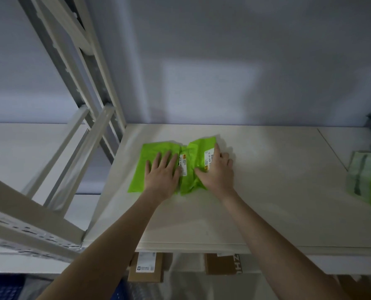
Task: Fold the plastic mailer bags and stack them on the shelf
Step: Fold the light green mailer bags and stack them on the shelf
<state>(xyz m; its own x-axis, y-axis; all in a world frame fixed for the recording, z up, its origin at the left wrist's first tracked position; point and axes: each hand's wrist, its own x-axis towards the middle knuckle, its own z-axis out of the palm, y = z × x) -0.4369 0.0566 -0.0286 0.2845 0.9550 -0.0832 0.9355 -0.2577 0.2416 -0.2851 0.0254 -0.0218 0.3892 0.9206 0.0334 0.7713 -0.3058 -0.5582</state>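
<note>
On the white shelf (267, 191), toward its back left corner, the left hand (162, 173) presses spread, straight fingers flat on the crumpled green mailer bag (156, 151) while the right hand (217, 172) curls its fingers, gripping a raised fold whose white labels (208, 159) are too blurred to read.

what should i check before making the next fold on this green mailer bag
1. Left hand flat on the green mailer bag, pinning its left half: ok.
2. Right hand has hold of the right half: ok, thumb and fingers curl round the raised flap.
3. Bag lying smooth: not ok, it is bunched and creased in the middle by the white labels.
4. Bare shelf around the bag to fold on: ok.
5. Stack of bags at the right edge ready to take it: cannot tell, blurred and cut off.
</note>
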